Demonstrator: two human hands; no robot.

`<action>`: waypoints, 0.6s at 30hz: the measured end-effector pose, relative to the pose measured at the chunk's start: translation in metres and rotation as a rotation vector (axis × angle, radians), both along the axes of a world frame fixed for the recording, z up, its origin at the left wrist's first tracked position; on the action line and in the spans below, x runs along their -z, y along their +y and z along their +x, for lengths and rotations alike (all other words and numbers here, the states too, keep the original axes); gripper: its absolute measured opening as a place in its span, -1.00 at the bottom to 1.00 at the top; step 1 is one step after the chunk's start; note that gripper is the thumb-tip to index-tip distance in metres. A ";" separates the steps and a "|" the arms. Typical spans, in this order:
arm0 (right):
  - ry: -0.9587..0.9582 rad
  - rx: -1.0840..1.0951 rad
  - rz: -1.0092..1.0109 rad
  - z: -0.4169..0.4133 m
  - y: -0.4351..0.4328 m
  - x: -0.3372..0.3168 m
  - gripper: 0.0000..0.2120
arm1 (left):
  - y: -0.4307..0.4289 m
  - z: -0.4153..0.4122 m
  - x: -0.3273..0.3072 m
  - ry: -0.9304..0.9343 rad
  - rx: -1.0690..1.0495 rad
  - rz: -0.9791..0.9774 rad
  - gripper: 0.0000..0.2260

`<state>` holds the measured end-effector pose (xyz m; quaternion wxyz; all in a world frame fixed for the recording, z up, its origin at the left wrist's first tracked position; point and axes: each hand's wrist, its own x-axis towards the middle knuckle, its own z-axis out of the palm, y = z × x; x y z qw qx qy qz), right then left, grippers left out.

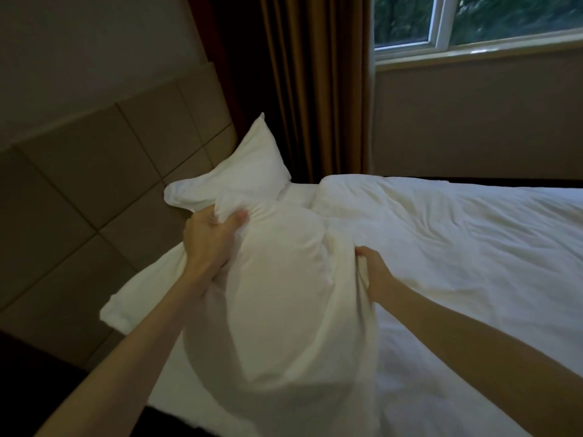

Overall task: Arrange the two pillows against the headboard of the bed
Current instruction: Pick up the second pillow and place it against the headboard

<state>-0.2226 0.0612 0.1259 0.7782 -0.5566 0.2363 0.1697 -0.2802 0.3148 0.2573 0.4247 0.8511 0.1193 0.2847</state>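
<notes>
I hold a white pillow (284, 294) lifted above the bed, near its head end. My left hand (211, 234) grips the pillow's upper left corner. My right hand (375, 272) pinches the fabric on its right edge. A second white pillow (249, 171) stands propped against the tan panelled headboard (94, 184) at the far corner, partly behind the held one. The white duvet (457, 247) covers the bed to the right.
Brown curtains (315, 89) hang behind the far pillow. A window (473, 20) with a white frame sits above a beige wall at the upper right. A dark strip lies beside the bed at lower left.
</notes>
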 end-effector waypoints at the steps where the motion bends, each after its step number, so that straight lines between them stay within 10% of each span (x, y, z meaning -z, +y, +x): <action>1: -0.005 0.011 0.022 0.003 -0.002 -0.002 -0.68 | -0.004 0.003 -0.002 -0.008 -0.007 -0.003 -0.66; 18: -0.060 0.181 0.015 0.040 0.054 -0.004 -0.46 | 0.044 0.063 -0.002 -0.024 0.163 -0.016 -0.68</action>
